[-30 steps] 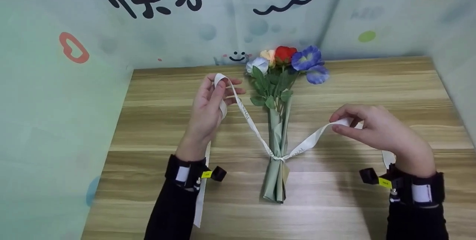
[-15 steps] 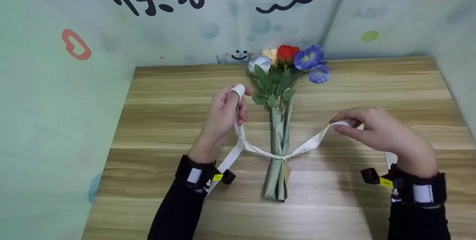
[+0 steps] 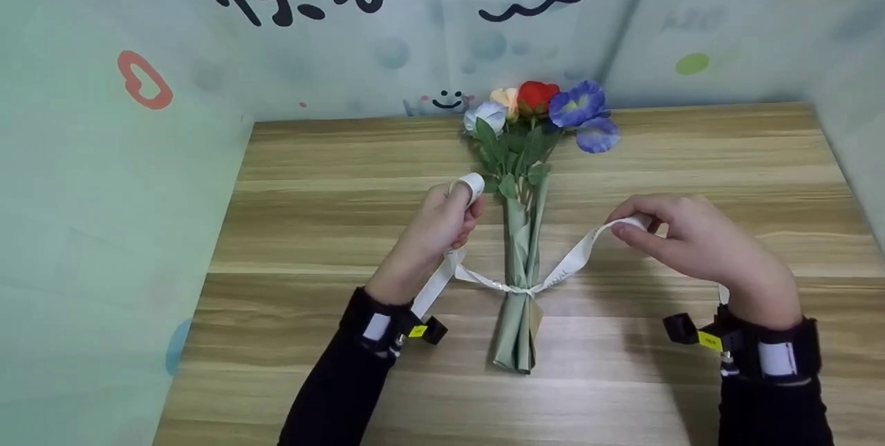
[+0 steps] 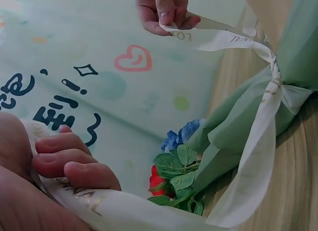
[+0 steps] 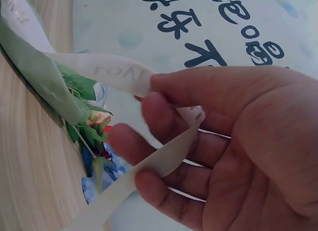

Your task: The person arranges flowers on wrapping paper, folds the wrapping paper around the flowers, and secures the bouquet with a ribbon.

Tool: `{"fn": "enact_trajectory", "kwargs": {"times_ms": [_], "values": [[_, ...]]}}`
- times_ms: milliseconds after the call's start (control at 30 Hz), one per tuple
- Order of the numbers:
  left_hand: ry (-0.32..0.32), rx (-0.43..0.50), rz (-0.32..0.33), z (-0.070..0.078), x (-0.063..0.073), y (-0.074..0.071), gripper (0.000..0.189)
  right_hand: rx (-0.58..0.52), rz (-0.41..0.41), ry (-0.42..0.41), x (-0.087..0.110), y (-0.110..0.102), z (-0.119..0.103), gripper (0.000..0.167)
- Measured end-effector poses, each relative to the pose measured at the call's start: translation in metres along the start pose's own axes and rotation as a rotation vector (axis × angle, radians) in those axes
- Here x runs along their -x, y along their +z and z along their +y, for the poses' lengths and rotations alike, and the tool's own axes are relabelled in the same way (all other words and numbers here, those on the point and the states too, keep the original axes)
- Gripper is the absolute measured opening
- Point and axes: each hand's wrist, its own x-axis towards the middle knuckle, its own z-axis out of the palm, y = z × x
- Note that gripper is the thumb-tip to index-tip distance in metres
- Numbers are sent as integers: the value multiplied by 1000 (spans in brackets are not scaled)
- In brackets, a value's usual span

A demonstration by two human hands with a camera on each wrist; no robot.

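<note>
A bouquet of artificial flowers lies on the table, its stems wrapped in green paper. Red, purple, pale blue and peach blooms point to the back. White printed ribbon is knotted round the wrapped stems, a length running out to each side. Left of the stems, my left hand grips one length, which loops over the thumb, fingers curled on it in the left wrist view. To the right, my right hand pinches the other length between thumb and index finger; its tail trails across the other fingers in the right wrist view.
The wood-grain table backs onto a pale green printed cloth with black lettering and a smiley face. More cloth rises along the left side and at the right edge. Each wrist wears a black strap with a small camera.
My left hand has come right and nearer the stems, its fingers curling round the ribbon, and its length now sags with a bend. My right hand stays nearly in place with its pinch.
</note>
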Motion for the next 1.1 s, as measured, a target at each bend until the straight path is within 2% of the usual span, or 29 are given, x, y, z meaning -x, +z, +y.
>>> {"fn": "enact_trajectory", "kwargs": {"times_ms": [100,200,367,533,667,833,900,1000,1100], "values": [[36,-110,32,-2,-1,1,33,-3,22,-34,-1,2,0,12],[63,-254,30,-4,-1,1,25,-2,26,-47,-2,4,1,13],[31,-404,-71,-4,2,1,17,-7,23,-54,-4,8,2,11],[31,-441,-132,-5,2,1,18,-33,12,-75,-7,11,1,8],[120,-500,-153,-6,0,0,32,-35,16,-91,-8,13,1,7],[224,-629,-148,-4,0,1,24,-17,53,-107,-9,14,-2,14],[229,-630,-143,-3,0,4,22,-20,81,-119,-10,15,-4,19],[223,-576,-144,-3,2,7,21,-54,124,-151,-13,18,-9,27],[213,-506,-181,-4,5,13,21,-101,148,-175,-18,25,-16,35]]}}
